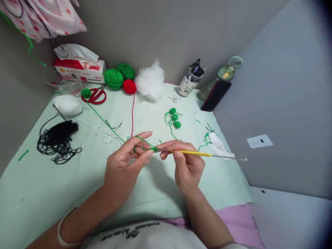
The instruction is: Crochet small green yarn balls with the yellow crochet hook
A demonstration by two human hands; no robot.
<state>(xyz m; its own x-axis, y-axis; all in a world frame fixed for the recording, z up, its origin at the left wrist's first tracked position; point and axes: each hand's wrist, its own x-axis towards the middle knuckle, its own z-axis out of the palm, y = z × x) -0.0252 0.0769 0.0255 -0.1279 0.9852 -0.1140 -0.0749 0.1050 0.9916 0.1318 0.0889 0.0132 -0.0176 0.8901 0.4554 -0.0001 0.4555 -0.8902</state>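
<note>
My left hand (127,162) pinches a tiny green crochet piece (154,149) between thumb and fingers, with green yarn (103,120) looped over the raised index finger. That yarn runs back to a small green ball (86,92) by the red scissors (95,97). My right hand (185,164) is closed on a yellow-handled crochet hook (204,154), whose tip meets the green piece. Three finished small green crochet balls (174,119) lie on the pale green cloth (38,186) beyond my hands.
At the back stand a tissue box (79,69), two larger green yarn balls (118,75), a red ball (129,86), white stuffing (150,81), a jar (188,83), a phone (215,95) and a bottle (223,76). White yarn (67,105) and a black yarn tangle (59,140) lie left. Walls enclose the sides.
</note>
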